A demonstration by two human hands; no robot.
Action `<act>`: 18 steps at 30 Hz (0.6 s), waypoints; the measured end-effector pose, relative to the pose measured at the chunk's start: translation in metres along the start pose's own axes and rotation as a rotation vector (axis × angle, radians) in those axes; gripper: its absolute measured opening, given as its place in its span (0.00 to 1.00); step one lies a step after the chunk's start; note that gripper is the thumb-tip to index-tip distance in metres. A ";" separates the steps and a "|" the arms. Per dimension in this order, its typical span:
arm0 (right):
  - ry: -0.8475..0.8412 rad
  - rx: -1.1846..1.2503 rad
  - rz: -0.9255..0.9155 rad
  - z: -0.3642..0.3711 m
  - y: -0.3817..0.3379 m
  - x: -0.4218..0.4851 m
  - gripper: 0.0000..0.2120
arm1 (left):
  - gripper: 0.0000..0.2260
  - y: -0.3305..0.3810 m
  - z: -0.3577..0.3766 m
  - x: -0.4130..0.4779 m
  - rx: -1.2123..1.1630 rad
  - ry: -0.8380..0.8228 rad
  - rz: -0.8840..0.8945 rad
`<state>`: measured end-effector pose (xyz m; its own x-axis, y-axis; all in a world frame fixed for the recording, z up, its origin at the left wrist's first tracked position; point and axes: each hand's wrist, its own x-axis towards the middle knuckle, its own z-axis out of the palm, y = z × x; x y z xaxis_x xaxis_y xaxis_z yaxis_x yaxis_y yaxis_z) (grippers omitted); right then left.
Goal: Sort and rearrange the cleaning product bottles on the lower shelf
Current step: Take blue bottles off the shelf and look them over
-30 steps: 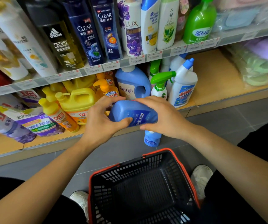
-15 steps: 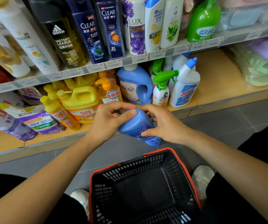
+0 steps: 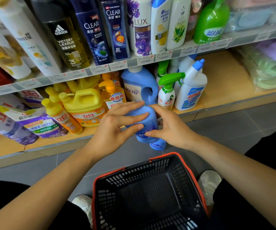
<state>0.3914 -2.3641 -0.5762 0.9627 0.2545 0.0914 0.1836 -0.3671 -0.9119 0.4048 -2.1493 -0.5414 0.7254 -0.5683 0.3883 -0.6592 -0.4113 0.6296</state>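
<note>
A person's left hand (image 3: 115,125) and right hand (image 3: 170,128) grip a blue detergent bottle (image 3: 148,128) between them, fingers spread around its sides, cap pointing down. The bottle is in the air just in front of the lower shelf (image 3: 223,90), above a black shopping basket (image 3: 148,193) with an orange rim.

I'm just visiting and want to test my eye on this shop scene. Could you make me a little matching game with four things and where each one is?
Things:
1. blue bottle
2. black basket
3. yellow jug
4. green pump bottle

Places:
A. upper shelf
B. between both hands
C. lower shelf, left of the hands
D. floor, between the shoes

Pairs: 1-B, 2-D, 3-C, 4-A
</note>
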 end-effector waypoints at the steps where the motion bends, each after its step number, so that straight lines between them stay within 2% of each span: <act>1: 0.010 -0.012 -0.003 0.000 0.001 0.000 0.32 | 0.13 -0.001 0.000 0.000 0.032 0.018 0.034; 4: 0.022 -0.038 -0.008 -0.001 0.003 0.000 0.31 | 0.09 -0.002 0.000 -0.003 0.059 0.101 0.057; 7: 0.030 -0.038 -0.002 -0.002 0.005 -0.001 0.31 | 0.07 -0.003 -0.001 -0.004 0.049 0.199 -0.005; 12: 0.037 -0.036 -0.009 -0.005 0.002 0.000 0.31 | 0.08 -0.003 -0.002 0.000 -0.158 0.248 -0.299; 15: 0.020 -0.070 -0.032 -0.005 0.001 0.000 0.30 | 0.15 -0.006 0.002 0.003 -0.285 0.256 -0.482; 18: 0.006 -0.100 -0.052 -0.006 0.001 0.000 0.29 | 0.17 -0.006 0.005 0.005 -0.418 0.230 -0.604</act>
<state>0.3923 -2.3696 -0.5752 0.9524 0.2704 0.1407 0.2524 -0.4411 -0.8612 0.4115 -2.1528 -0.5470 0.9888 -0.1493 -0.0023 -0.0391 -0.2740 0.9609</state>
